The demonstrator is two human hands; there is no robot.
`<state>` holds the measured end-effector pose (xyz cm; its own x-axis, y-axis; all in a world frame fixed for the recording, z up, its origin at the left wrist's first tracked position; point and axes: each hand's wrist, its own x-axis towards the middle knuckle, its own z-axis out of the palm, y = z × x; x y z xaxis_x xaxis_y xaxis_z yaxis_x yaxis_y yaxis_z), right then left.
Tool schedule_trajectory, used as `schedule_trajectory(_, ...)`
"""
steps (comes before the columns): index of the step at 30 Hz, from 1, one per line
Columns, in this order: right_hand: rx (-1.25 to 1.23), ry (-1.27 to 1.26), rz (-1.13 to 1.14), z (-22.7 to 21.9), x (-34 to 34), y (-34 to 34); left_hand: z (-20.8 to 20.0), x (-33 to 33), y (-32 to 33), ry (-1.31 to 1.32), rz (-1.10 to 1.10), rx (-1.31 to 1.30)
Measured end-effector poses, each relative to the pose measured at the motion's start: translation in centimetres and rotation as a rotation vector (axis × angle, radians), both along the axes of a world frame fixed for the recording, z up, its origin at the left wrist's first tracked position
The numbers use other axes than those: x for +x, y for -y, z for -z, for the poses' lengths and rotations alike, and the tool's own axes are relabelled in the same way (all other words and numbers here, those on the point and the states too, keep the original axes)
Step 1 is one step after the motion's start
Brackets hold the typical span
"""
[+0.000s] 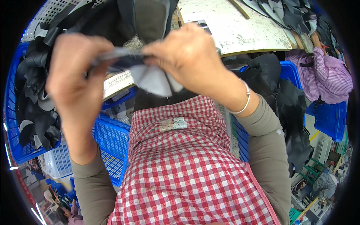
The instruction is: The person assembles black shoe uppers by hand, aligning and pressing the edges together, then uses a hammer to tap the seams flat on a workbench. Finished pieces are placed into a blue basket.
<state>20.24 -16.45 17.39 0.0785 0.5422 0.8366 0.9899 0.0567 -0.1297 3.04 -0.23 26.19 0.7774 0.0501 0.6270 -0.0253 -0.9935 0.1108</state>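
Note:
A black leather-like piece with a pale grey backing [152, 80] is stretched between my two hands, above my lap and in front of the table edge. My left hand [77, 69], smeared by motion, is closed on its left end. My right hand [187, 56] pinches the other end, its knuckles turned up. The pale flap hangs down below my right fingers. Blur hides the exact outline of the piece and most of my left fingertips.
Blue baskets heaped with black cut pieces stand at my left [33, 86] and right [288, 93]. More black pieces [93, 22] lie ahead on the worn white table [240, 35]. Another blue basket [112, 138] sits low at left. A person in a purple checked top [322, 75] is at far right.

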Motion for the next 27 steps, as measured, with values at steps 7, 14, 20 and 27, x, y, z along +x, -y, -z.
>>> schedule_trajectory(7,0.391,-1.420,-0.561,0.9,4.3,-2.7,1.3,3.8,8.1,-0.531,0.572,-0.805)
schedule_trajectory(14,0.329,-2.224,-0.815,8.2,1.8,-2.4,6.8,3.6,2.6,-0.366,0.324,-0.561)
schedule_trajectory(20,0.346,-2.297,-1.003,8.9,-0.4,-1.4,7.1,6.5,-1.1,-0.171,0.461,0.174)
schedule_trajectory(27,0.180,-2.322,-0.955,8.6,0.1,-1.4,6.2,6.8,-0.8,-0.119,0.552,0.345)
